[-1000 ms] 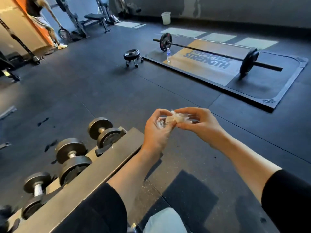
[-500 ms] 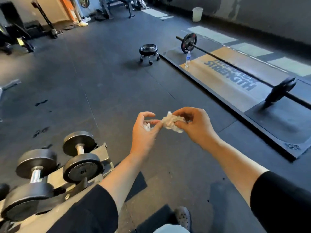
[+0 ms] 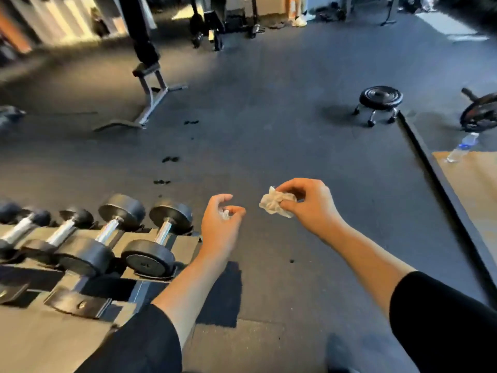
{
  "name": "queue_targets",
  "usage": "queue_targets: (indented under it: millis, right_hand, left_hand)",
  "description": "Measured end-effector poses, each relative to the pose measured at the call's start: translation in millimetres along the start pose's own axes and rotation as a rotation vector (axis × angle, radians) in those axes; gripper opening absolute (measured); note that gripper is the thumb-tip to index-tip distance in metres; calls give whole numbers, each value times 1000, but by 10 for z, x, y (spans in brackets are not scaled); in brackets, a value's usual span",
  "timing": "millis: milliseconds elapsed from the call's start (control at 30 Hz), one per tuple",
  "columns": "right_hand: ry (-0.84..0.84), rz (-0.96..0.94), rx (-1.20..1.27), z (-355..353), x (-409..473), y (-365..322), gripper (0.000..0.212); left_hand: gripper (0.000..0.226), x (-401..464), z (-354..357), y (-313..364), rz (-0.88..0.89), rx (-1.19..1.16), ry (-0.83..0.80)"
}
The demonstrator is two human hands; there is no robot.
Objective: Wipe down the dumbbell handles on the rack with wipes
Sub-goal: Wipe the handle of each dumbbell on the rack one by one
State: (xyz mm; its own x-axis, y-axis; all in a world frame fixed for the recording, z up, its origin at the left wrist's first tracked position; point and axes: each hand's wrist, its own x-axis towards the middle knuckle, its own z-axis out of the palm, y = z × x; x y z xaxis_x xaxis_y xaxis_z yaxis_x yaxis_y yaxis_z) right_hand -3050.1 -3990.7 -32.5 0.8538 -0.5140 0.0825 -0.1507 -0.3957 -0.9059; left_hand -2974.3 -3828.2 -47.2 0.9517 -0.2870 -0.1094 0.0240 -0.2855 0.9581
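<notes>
Right hand (image 3: 309, 204) pinches the crumpled white wipe (image 3: 274, 204); left hand (image 3: 220, 224) pinches a scrap: wrap the nearest chrome dumbbell handle (image 3: 163, 232) fully.

crumpled paper wipe (image 3: 275, 204), shiny metal handles (image 3: 164, 232)

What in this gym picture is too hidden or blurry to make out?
Head view:
- The scrap pinched in the left hand: mostly covered by the fingers, too small to identify.
- The wipe in the right hand: crumpled; wet or dry is unclear.
- The number on the nearest dumbbell: blurred.
- The rack: cut off by the left edge.
- The barbell plate: cut off by the right edge.
</notes>
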Motion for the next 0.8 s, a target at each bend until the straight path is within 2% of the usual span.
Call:
queue_targets:
  millis: [167,400,533,800]
  right_hand:
    - [-362,-155,-10,400,848,-92,21]
    - [-799,-353,-55,1484,1686,-307,18]
    - [-937,-445,-96,2074,2314,-459,17]
    - [-1235,-541,-104,3118,3300,-957,21]
  left_hand:
    - [25,212,-177,-17,-136,6,373]
    - [22,652,-610,-387,-351,-66,851]
    - [26,1286,-820,-619,-425,-120,968]
    - [30,2015,-1222,-506,-557,-121,1159]
